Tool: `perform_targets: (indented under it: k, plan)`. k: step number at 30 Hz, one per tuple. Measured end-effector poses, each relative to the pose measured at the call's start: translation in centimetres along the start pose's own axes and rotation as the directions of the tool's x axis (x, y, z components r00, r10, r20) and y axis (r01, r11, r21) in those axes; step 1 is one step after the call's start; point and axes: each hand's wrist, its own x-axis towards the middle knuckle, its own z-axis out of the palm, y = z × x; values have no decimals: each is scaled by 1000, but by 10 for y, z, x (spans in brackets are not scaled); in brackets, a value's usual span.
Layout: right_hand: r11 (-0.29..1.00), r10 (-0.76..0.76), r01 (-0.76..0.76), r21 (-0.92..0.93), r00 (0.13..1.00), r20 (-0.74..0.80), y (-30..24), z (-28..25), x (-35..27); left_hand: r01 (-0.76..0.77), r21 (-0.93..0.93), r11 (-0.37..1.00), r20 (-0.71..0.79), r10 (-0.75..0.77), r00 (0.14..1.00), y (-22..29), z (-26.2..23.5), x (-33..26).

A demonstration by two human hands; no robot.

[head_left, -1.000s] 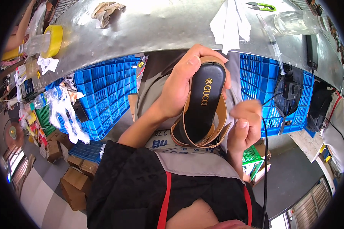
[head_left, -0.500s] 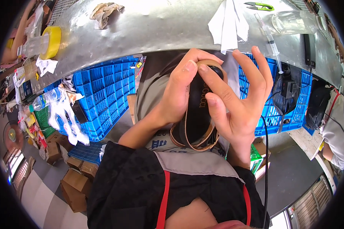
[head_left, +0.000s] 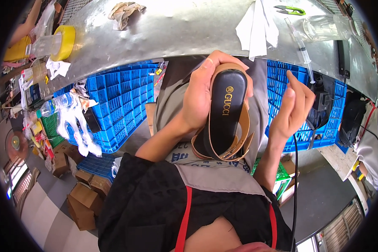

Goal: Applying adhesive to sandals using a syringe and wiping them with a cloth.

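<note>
Black-insoled sandal (head_left: 227, 107) with tan straps sat over our lap (head_left: 169, 103), insole facing up at us, strapped end nearest our body. We had our left hand (head_left: 198, 94) gripping it round the far end, thumb by the left rim, fingertips showing at the right edge. Our right hand (head_left: 290, 110) was empty, fingers loosely bent, raised to the right of the sandal and apart from it. Beyond the sandal we had the metal bench (head_left: 176, 35). White sheet (head_left: 257, 31): beyond the sandal, slightly right. Syringe (head_left: 300, 43), clear bottle (head_left: 326, 27), green-handled snips (head_left: 294, 10): beyond and farther right of the sandal. Crumpled beige wad (head_left: 124, 14) and yellow roll (head_left: 64, 43): beyond and left of the sandal. Left blue crate (head_left: 124, 105), right blue crate (head_left: 277, 90): either side of the sandal, lower down.
</note>
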Motion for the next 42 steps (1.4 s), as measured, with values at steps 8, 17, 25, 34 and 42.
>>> perform_targets:
  k: [8,17,25,34,42]
  plan:
    - [771,399,-493,402,867,299,23,28,6,7,-59,998,-7,-8,1000,-2,-7,3]
    - [866,499,-486,-112,835,232,25,23,-4,22,-133,991,7,-21,1000,-6,-13,10]
    - [831,366,-370,416,926,93,1,0,-39,36,39,999,-33,-34,999,-11,-22,9]
    - [369,-134,-346,863,899,418,-155,13,29,69,-101,992,-89,-78,993,-3,-21,7]
    - [284,72,-419,862,906,417,-136,85,72,49,-48,998,-64,-52,997,-10,-38,10]
